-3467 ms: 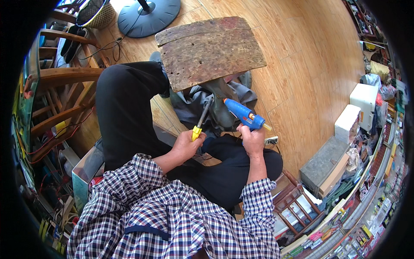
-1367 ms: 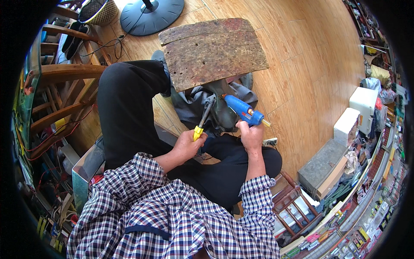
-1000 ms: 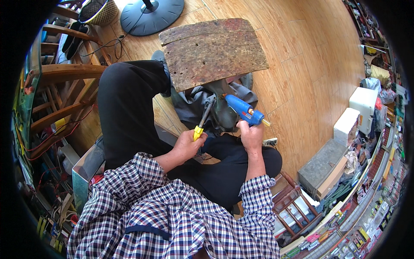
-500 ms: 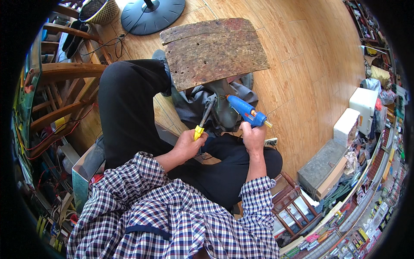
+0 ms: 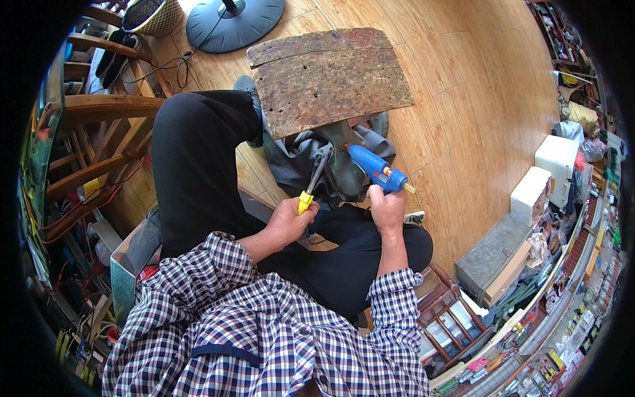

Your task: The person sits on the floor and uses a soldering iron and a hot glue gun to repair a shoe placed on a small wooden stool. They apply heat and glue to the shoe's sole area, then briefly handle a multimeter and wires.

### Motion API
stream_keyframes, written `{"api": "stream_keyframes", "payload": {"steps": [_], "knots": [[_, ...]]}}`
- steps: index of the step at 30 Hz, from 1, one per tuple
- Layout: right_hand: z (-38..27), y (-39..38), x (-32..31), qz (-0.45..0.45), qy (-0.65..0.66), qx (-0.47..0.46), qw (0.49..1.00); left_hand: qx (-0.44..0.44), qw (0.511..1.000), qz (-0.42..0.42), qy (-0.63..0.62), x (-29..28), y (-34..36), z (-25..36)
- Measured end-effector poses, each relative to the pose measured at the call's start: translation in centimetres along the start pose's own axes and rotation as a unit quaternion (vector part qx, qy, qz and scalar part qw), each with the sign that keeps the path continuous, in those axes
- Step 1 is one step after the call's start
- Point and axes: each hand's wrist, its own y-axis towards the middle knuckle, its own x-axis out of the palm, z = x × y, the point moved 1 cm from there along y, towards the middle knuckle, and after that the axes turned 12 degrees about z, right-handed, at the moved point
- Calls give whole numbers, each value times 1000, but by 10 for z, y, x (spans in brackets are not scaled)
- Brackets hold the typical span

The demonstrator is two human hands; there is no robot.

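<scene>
My left hand (image 5: 284, 221) is closed round the yellow handle of a slim tool (image 5: 306, 200). Its metal shaft points up and away from me, and its far end meets dark material, so I cannot make out the tip. A blue hot glue gun (image 5: 376, 167) is gripped in my right hand (image 5: 388, 210). The gun's nozzle points up and left, toward the tool's far end, and a pale glue stick pokes out of its back. Beneath both tools lies dark grey cloth (image 5: 291, 162) with a rounded dark surface beside it, its kind unclear.
A worn wooden board (image 5: 331, 79) stands just beyond my hands. Farther off is a round black base (image 5: 235, 25) with a cable. Wooden chair parts (image 5: 112, 106) crowd the left. At right are a grey box (image 5: 493, 251), white boxes (image 5: 554, 165) and cluttered goods; a small wooden chair (image 5: 450, 311) is nearby.
</scene>
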Motion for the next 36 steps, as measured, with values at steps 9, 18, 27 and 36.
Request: {"api": "stream_keyframes", "payload": {"steps": [9,18,27,36], "knots": [[4,1,-2,-5,-32,12,999,-14,999,-12,28,-2,1,4],[0,0,2,0,-25,-7,1000,-27,999,-12,31,-2,-1,9],[6,-1,-3,-3,-14,5,1000,-22,1000,-12,19,-2,-2,11],[5,-3,-10,-2,-27,4,1000,-14,999,-20,25,-2,0,11]]}}
